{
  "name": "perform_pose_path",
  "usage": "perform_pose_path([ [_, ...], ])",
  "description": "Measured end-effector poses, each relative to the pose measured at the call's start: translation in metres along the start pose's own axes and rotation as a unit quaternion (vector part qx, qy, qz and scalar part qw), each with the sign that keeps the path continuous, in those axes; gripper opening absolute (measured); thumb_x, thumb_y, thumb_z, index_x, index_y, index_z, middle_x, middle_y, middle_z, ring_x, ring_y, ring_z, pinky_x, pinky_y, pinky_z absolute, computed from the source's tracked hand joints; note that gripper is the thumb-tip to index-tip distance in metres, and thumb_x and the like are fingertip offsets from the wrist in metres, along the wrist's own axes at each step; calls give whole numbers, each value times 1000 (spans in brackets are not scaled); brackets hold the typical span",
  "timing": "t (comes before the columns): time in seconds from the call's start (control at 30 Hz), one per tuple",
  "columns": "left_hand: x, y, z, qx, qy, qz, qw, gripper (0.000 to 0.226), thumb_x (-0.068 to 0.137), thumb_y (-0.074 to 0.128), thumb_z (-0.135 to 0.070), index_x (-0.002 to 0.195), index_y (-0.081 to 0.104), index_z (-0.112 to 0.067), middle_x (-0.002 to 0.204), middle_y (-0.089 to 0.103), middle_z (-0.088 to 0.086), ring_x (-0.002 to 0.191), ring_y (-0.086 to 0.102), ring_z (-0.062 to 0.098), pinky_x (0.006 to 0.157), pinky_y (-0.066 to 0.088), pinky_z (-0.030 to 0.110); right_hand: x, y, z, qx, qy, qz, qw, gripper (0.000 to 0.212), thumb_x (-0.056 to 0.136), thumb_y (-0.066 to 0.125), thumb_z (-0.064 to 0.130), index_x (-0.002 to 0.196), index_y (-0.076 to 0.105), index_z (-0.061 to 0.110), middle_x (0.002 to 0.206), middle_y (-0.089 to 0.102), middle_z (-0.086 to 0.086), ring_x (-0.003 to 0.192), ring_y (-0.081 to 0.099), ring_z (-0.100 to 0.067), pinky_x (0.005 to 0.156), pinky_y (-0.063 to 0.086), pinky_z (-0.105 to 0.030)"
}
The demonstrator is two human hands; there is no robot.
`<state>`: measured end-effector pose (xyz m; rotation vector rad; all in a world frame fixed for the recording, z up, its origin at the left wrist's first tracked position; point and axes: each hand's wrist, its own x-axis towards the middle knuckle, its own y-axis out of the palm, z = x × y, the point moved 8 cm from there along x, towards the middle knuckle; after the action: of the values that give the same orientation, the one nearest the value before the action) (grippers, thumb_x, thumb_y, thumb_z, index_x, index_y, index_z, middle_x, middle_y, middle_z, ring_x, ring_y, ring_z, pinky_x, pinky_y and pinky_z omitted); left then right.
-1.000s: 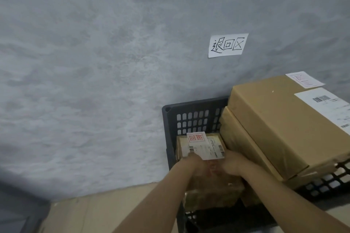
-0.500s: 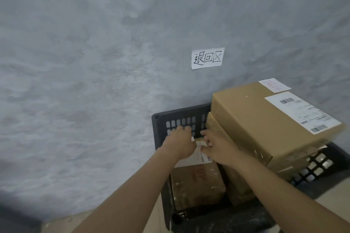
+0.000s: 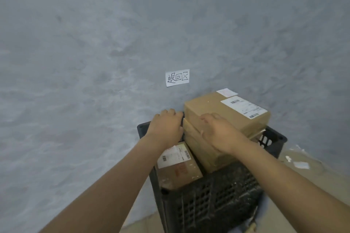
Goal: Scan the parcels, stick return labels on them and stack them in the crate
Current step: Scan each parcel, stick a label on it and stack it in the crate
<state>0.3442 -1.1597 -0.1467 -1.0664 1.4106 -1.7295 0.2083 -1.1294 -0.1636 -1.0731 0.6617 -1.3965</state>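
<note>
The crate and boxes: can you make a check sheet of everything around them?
Surface: tan floor under the crate.
Job's things: black crate holds a small box with a white label, beside two stacked big boxes; the top one carries labels.
Clutter: paper scraps on the floor.
Grippers: left hand over the crate's far edge, empty; right hand flat against the big boxes.
Cables: nothing seen.
Surroundings: grey wall with a handwritten sign.
</note>
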Motion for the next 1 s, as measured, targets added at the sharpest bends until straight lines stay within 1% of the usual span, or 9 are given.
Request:
perform_pose_path([
  [0.1, -12, -18, -24, -10, 49, -18, 999, 43, 95, 44, -27, 135, 42, -14, 129, 49, 9, 116, 46, 28, 93, 39, 40, -43, -27, -6, -18, 53, -40, 998, 48, 91, 55, 29, 137, 41, 24, 136, 46, -2, 118, 49, -23, 96, 44, -36],
  [0.2, -33, -35, -53, -53, 107, -36, 992, 41, 94, 44, -23, 135, 44, -15, 130, 50, 9, 118, 46, 28, 96, 39, 41, -96, -49, -9, -44, 113, -77, 990, 46, 91, 55, 27, 135, 42, 22, 136, 48, -5, 116, 52, -26, 95, 47, -37],
  [0.27, -52, -46, -75, -69, 149, -52, 985, 41, 94, 46, -24, 135, 46, -16, 130, 52, 8, 118, 47, 28, 98, 42, 43, -132, -59, -7, -70, 144, -86, 983, 46, 90, 55, 26, 133, 45, 18, 132, 50, -7, 113, 52, -26, 93, 48, -39],
  [0.33, -74, -57, -98, -89, 185, -67, 976, 41, 94, 47, -25, 134, 47, -17, 129, 54, 7, 116, 49, 27, 97, 43, 43, -170, -70, -2, -91, 175, -101, 975, 43, 89, 54, 25, 130, 48, 16, 127, 52, -8, 110, 52, -26, 89, 49, -40],
  [0.47, -117, -79, -155, -103, 252, -65, 960, 44, 93, 47, -29, 136, 46, -16, 133, 52, 9, 122, 46, 29, 97, 39, 41, -249, -95, 8, -117, 237, -130, 956, 47, 92, 53, 27, 137, 42, 18, 134, 47, -8, 120, 47, -28, 96, 45, -40],
  [0.53, -140, -93, -187, -107, 285, -71, 950, 43, 92, 48, -28, 134, 47, -16, 132, 52, 9, 121, 46, 30, 97, 39, 40, -292, -108, 11, -129, 267, -140, 945, 48, 94, 51, 28, 139, 38, 19, 138, 44, -7, 123, 45, -28, 97, 44, -40],
  [0.67, -193, -119, -258, -115, 355, -88, 924, 44, 92, 48, -25, 135, 45, -16, 132, 51, 8, 122, 45, 29, 100, 39, 40, -382, -137, 16, -152, 325, -170, 918, 48, 94, 50, 28, 140, 38, 19, 138, 43, -6, 124, 44, -27, 96, 43, -39],
  [0.8, -256, -144, -336, -128, 420, -99, 893, 44, 94, 46, -27, 137, 43, -15, 133, 49, 8, 124, 44, 29, 102, 37, 41, -484, -170, 24, -187, 375, -197, 886, 47, 95, 49, 30, 140, 37, 20, 137, 43, -5, 122, 44, -26, 94, 44, -40],
  [1.0, -388, -180, -469, -169, 505, -121, 838, 41, 92, 47, -26, 132, 47, -15, 128, 52, 8, 120, 46, 29, 98, 39, 39, -676, -211, 41, -221, 465, -227, 827, 47, 93, 50, 28, 138, 40, 21, 135, 46, -4, 121, 44, -25, 95, 44, -40],
])
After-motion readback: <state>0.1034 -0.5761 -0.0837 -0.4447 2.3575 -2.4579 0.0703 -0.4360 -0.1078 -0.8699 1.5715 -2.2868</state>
